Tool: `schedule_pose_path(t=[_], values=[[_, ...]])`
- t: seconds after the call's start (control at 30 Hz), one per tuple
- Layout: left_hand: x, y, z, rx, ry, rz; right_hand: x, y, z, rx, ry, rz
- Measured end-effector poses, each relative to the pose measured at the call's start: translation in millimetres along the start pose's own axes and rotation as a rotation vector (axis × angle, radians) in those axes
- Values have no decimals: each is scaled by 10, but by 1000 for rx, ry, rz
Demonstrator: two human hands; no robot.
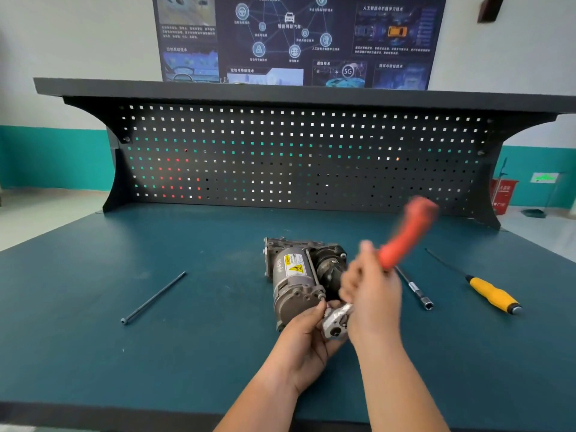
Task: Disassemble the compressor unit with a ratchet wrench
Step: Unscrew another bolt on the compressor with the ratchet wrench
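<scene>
Ratchet on the compressor's near-end bolt, both hands on the tool

The right hand (371, 294) is clenched round the shaft of the ratchet wrench (405, 238), whose red handle is blurred. The left hand (307, 341) curls round its chrome head, fingertips at the end of the through-bolt (313, 272). The compressor unit (296, 275) lies unclamped at the middle of the table (124, 369). A loose bolt (152, 298) lies toward the left edge; an extension bar (416, 289) and a screwdriver (492, 296) lie toward the right edge. Risks, as I judge them: a fast swing could throw the head off the bolt and round it or pinch the left fingertips, and with nothing bracing the housing, the unit could twist or skid.
</scene>
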State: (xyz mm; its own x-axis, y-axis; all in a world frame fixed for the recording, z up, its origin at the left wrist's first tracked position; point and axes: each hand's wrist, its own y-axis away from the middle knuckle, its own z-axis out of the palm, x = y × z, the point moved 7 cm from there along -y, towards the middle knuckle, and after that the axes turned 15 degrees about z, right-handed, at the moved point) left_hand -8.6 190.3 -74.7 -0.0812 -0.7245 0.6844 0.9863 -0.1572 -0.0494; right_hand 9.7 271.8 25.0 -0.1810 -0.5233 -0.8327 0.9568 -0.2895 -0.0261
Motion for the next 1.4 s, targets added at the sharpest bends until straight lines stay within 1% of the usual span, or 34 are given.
schedule_pose_path(t=[0.03,0.07,0.1,0.17,0.23,0.27,0.37,0.43,0.5,0.53,0.57,0.6,0.63,0.67,0.7,0.73,0.77,0.8,0.83,0.87,0.93,1.0,1.07,1.17,1.2,1.23,1.27,1.3,1.33,1.4], values=[[3,-3,-2,-16,0,9,41,-33,-171,92,-207,61],[8,2,10,-23,2,-3,100,-35,-286,153,-350,103],[3,4,15,-34,4,-8,146,-25,-341,186,-422,120],[12,24,27,-58,3,-23,154,-16,-318,192,-394,83],[7,48,32,-67,-3,-42,96,-29,-166,142,-214,24],[9,51,37,-73,-17,-43,57,-45,-51,93,-78,1],[27,25,12,-79,-91,5,-41,-22,356,-88,501,-126],[44,6,-10,-65,-137,36,-12,65,611,-226,813,-231],[58,-5,-38,-39,-162,51,85,158,779,-356,1003,-273],[64,-6,-48,-29,-163,58,112,180,801,-378,1044,-290],[66,-8,-58,-28,-170,64,103,185,779,-369,1021,-302],[72,-2,-50,-36,-174,63,64,161,710,-321,926,-293],[71,-8,-49,-43,-167,67,7,115,579,-230,764,-258],[67,-6,-37,-44,-145,60,-37,50,388,-120,539,-189],[65,-1,-24,-32,-107,50,-44,-15,167,-22,261,-96],[63,9,-10,-19,-82,34,-8,-65,-41,62,-19,-4],[49,10,-10,-9,-69,22,59,-86,-210,131,-242,67],[37,8,-17,-3,-68,15,131,-84,-325,176,-382,112],[35,10,-22,0,-71,6,183,-69,-384,199,-444,130],[38,16,-26,0,-77,-2,201,-54,-388,203,-445,119],[27,19,-32,-10,-87,-16,163,-35,-289,161,-345,38],[25,38,-32,-16,-96,-31,82,-18,-67,63,-133,-38],[17,39,-26,-40,-101,-27,18,33,231,-88,239,-125],[52,45,24,-90,-93,38,162,225,681,-371,921,-286],[68,40,37,-97,-50,58,235,298,759,-433,1071,-331],[79,38,54,-106,-13,68,255,334,775,-441,1129,-368],[78,31,45,-105,-15,66,201,337,741,-400,1079,-400],[63,13,21,-98,-45,57,106,293,634,-312,916,-389],[49,-6,-5,-80,-77,51,10,215,446,-191,669,-319],[22,-13,-18,-53,-91,19,-5,29,-20,9,18,-71]])
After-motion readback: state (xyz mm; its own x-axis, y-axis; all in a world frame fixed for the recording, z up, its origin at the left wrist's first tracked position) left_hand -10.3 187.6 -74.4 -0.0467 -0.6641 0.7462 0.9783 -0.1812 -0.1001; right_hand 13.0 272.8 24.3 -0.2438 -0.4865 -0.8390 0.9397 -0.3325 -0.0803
